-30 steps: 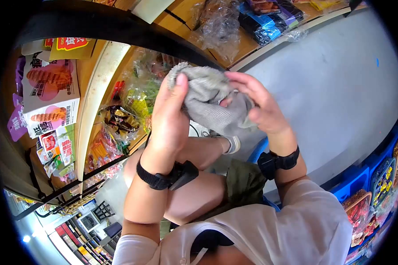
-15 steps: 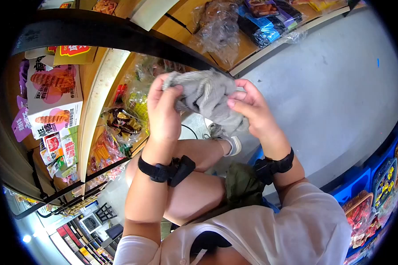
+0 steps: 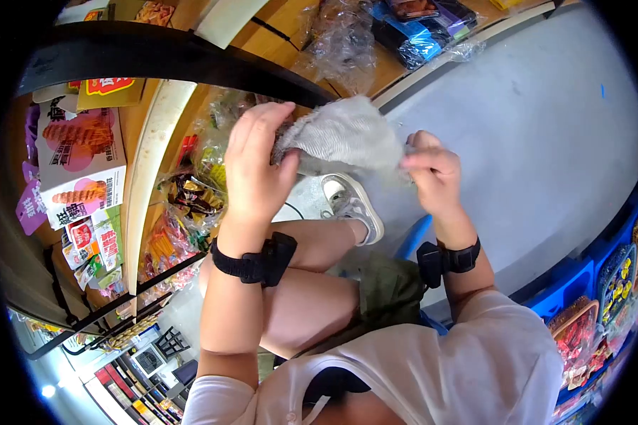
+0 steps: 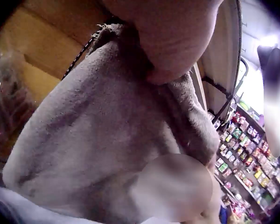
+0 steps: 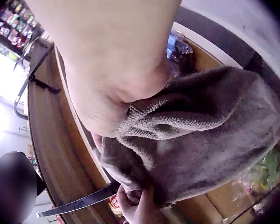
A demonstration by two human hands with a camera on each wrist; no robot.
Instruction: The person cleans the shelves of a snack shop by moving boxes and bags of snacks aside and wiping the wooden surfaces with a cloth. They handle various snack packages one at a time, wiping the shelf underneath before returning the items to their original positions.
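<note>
A grey cloth (image 3: pixel 347 134) is stretched in the air between two hands in the head view. The left hand (image 3: pixel 259 159) holds its left end, thumb below and fingers above. At the other end the right hand (image 3: pixel 434 170) pinches the edge with curled fingers. The left wrist view shows the cloth (image 4: pixel 93 126) hanging wide from the left hand (image 4: pixel 172 37). In the right wrist view the cloth (image 5: pixel 200 135) falls in folds beside the right hand (image 5: pixel 116 74), whose fingertips are hidden.
Wooden shelves on the left hold a printed snack box (image 3: pixel 81 149) and bagged snacks (image 3: pixel 170 241). Plastic-wrapped packs (image 3: pixel 418 35) lie on the shelf above. Blue crates (image 3: pixel 563 294) stand at right. A shoe (image 3: pixel 351 205) rests on the grey floor (image 3: pixel 539 149) below the cloth.
The bunched cloth has been spread out flatter between the hands. The right hand has moved right, away from the left, and the shoe beneath is more exposed.
</note>
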